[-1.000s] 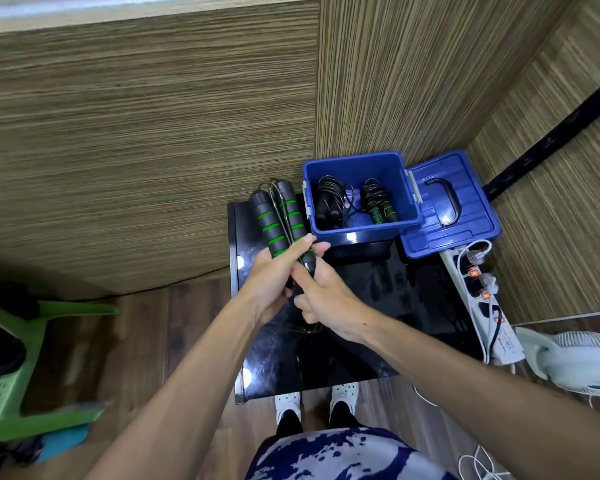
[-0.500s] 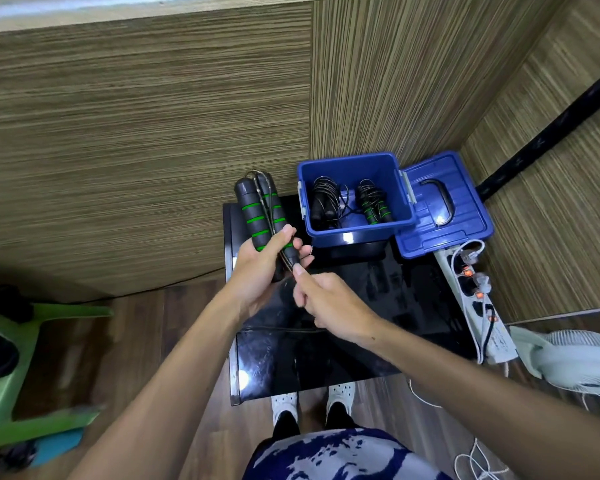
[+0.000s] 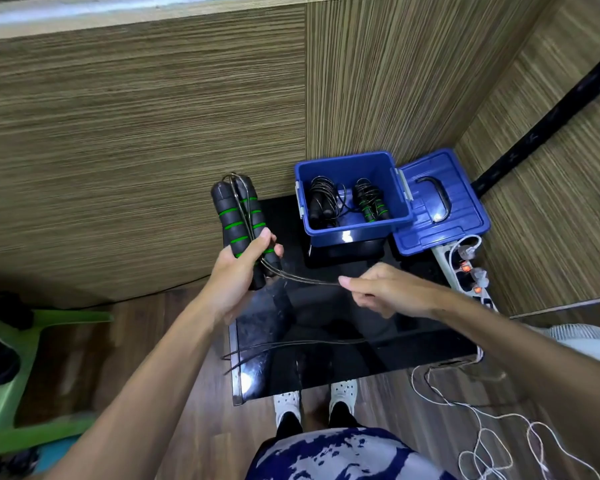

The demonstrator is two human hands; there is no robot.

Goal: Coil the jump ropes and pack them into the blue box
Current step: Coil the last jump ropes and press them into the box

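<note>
Wood-grain wall panels stand behind a small black glossy table [image 3: 413,344] on a wooden floor. At the far right of the table sits the blue box [image 3: 352,168], open, with two coiled jump ropes [image 3: 347,200] inside; its lid [image 3: 440,202] lies just beside it on the right. The left hand [image 3: 241,271] grasps the two black-and-green handles [image 3: 241,220] together, upright, above the far left corner of the table. The cord [image 3: 305,279] runs from the handles to the right hand [image 3: 385,291], whose fingers pinch it; the rest hangs in loops over the near part of the table. A power strip [image 3: 465,268] lies at the right edge, and a green chair [image 3: 11,375] stands at the left.
</note>
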